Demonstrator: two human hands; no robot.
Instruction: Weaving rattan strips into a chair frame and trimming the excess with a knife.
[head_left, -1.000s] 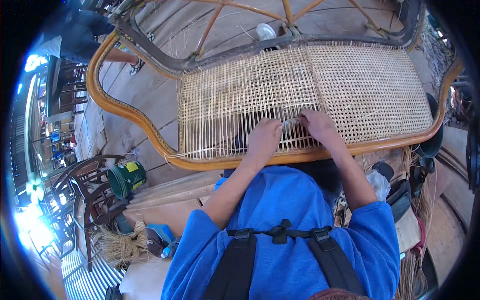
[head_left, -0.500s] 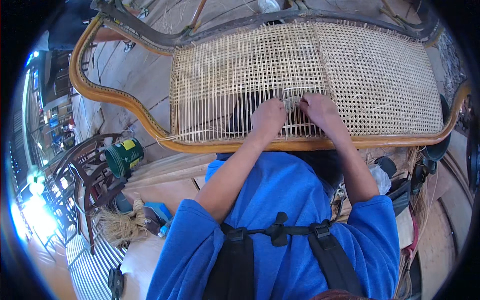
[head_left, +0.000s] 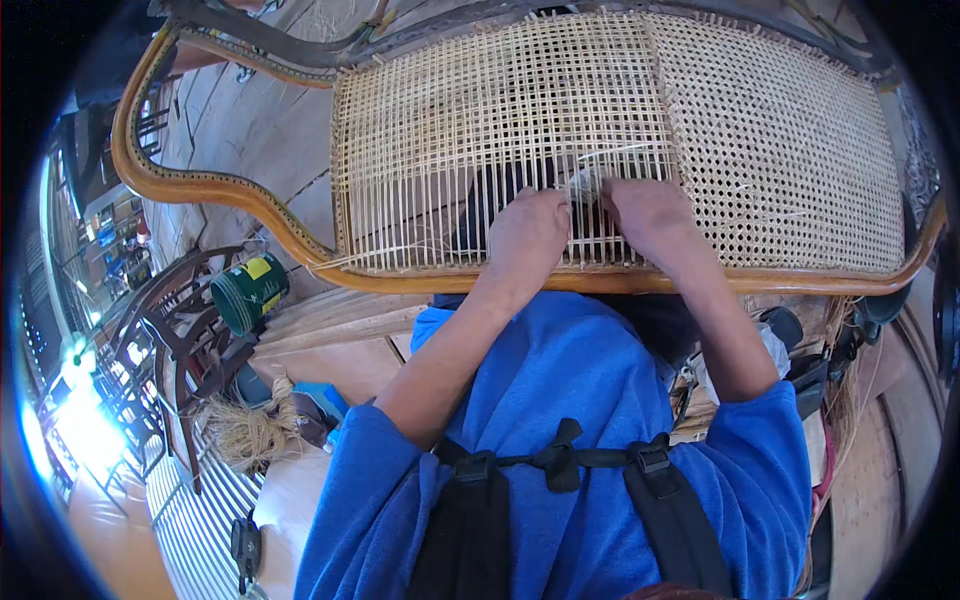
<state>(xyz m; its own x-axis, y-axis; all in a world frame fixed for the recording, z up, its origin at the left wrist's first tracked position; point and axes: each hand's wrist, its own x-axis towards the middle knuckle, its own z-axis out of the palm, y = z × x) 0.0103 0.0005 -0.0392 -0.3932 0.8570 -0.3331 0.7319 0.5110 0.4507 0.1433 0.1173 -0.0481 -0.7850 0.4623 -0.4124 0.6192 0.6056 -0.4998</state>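
We hold our left hand (head_left: 527,232) and right hand (head_left: 650,215) a little apart at the unfinished part of a cane panel (head_left: 450,120). On both, our fingers are bent inward; we cannot tell whether they are clamped on a strand. A pale strand (head_left: 615,151) arcs just beyond them. Square weave lies beyond our fingers, finer mesh (head_left: 790,150) to their right, and the wooden rail (head_left: 400,284) nearer us than they are. Well left of them sits a green bucket (head_left: 250,295).
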